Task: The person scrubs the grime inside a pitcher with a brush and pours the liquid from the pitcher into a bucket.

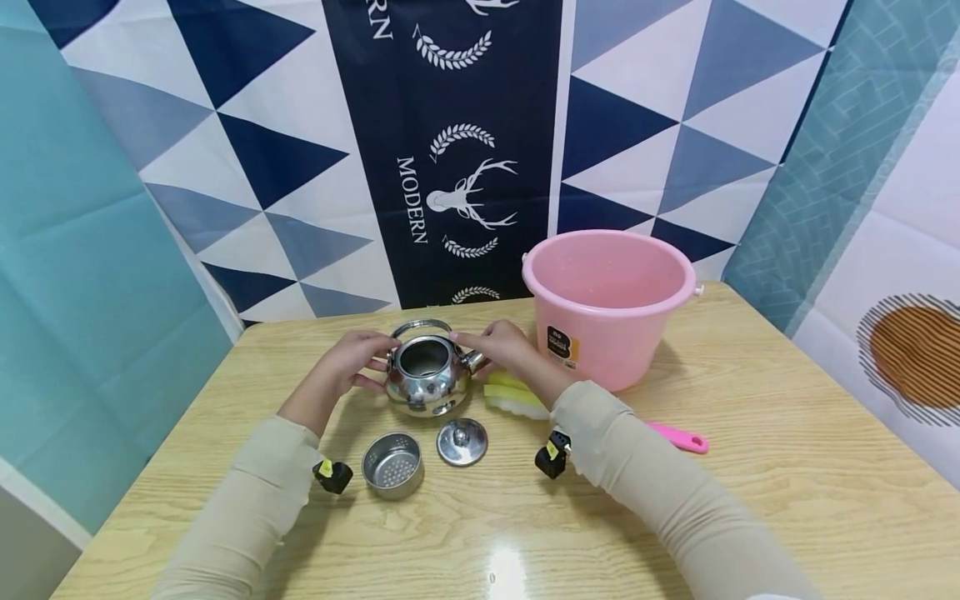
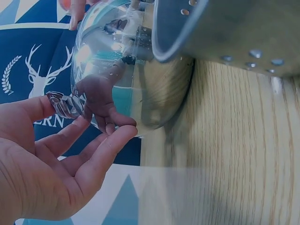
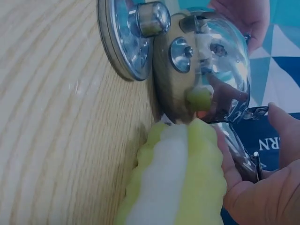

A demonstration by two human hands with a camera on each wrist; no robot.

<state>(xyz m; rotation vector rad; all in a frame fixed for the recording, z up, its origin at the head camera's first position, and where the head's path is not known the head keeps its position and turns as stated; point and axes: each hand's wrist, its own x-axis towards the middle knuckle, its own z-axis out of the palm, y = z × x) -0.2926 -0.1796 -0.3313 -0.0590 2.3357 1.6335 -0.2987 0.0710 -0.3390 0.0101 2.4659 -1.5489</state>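
A shiny steel teapot (image 1: 425,377) with its top uncovered and its hoop handle (image 1: 422,325) raised is held between both hands. My left hand (image 1: 366,358) grips its left side, with one digit at the handle's hinge (image 2: 65,104) and other fingertips against the round body. On the opposite side my right hand (image 1: 501,346) holds it around the spout (image 3: 236,150), thumb at the other handle hinge. The round lid (image 1: 462,442) lies knob up in front of the teapot. Left of the lid stands a perforated steel strainer basket (image 1: 392,467).
A yellow-and-white sponge brush (image 3: 173,178) lies beside the spout, its pink handle (image 1: 681,437) passing under the right forearm. Behind it stands a tall pink bucket (image 1: 600,350). The wooden table (image 1: 420,550) meets a patterned cloth wall (image 1: 300,200) at the back.
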